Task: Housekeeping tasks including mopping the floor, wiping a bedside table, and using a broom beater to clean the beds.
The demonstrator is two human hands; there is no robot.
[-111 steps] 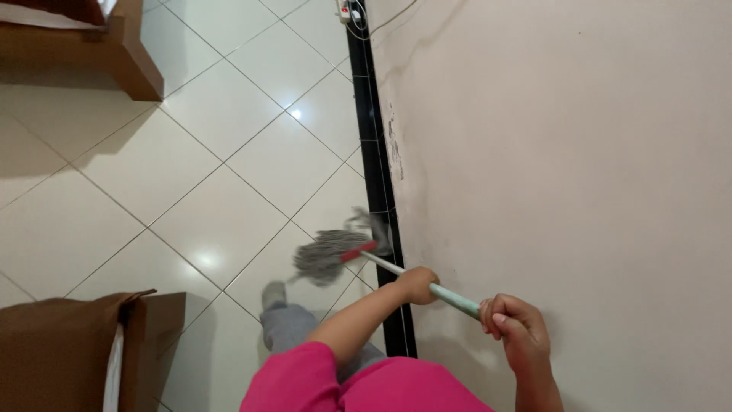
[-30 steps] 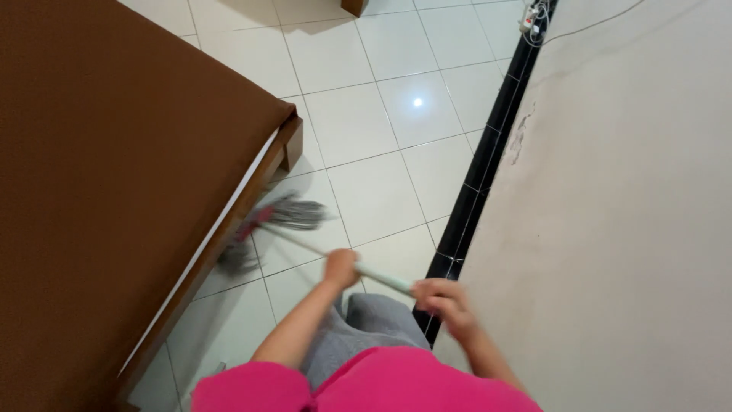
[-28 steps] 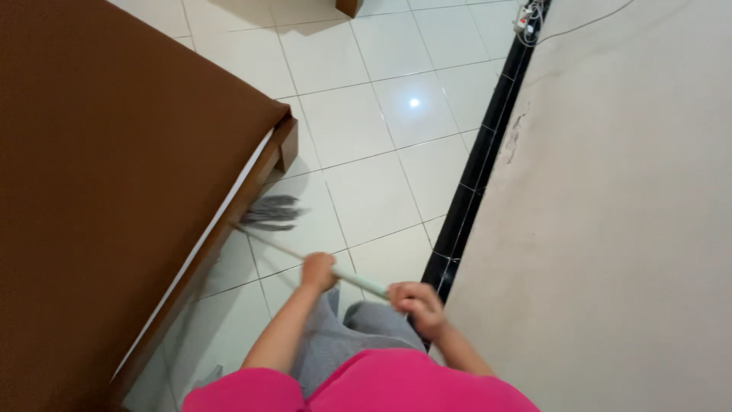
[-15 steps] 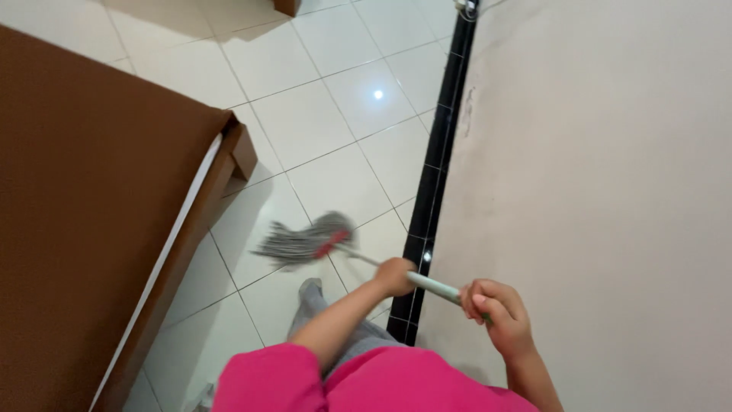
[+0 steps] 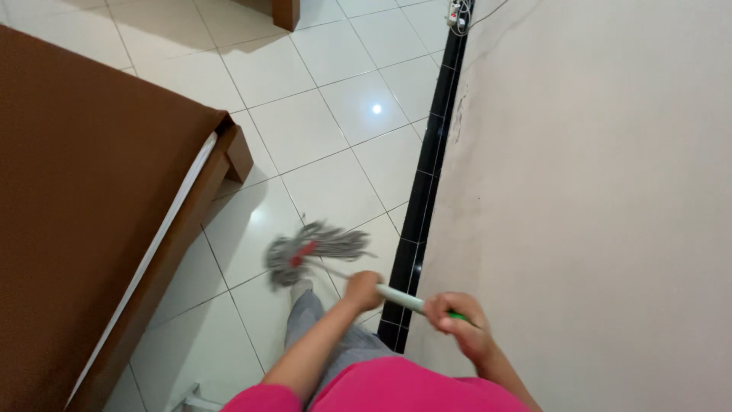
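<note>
Mop [image 5: 316, 250]: grey string head with red collar, pale green handle [image 5: 398, 297]. Lay on the white tiled floor [image 5: 320, 130], strands splayed and blurred, between the brown bed [image 5: 84, 198] and the black skirting strip [image 5: 427, 175] at the foot of the cream wall [image 5: 595, 175]. Head sat just ahead of a grey-trousered leg [image 5: 313, 320], near the skirting, well apart from the bed's corner.

Left hand [image 5: 364, 290]: fingers wrapped fully round the handle at its lower stretch, grip closed tight on it. Right hand [image 5: 457, 326]: fist closed round the upper end of the same handle, just beside the wall, a short green tip showing past the knuckles. Pink sleeves [image 5: 396, 389] at lower edge of view.

Compared with a second before: mop head then lay close under the bed's edge, partly tucked at the frame; by now drawn back across the tiles toward the skirting. Half a second before, already clear of the bed and in much the same spot beside the leg, head spread a little wider since. Both hands kept the same closed hold throughout, left lower, right higher.

Also in view: light glare [image 5: 376, 108] on a tile; white power strip [image 5: 457, 11] at the far end of the skirting; wooden furniture leg [image 5: 286, 11] at top.
</note>
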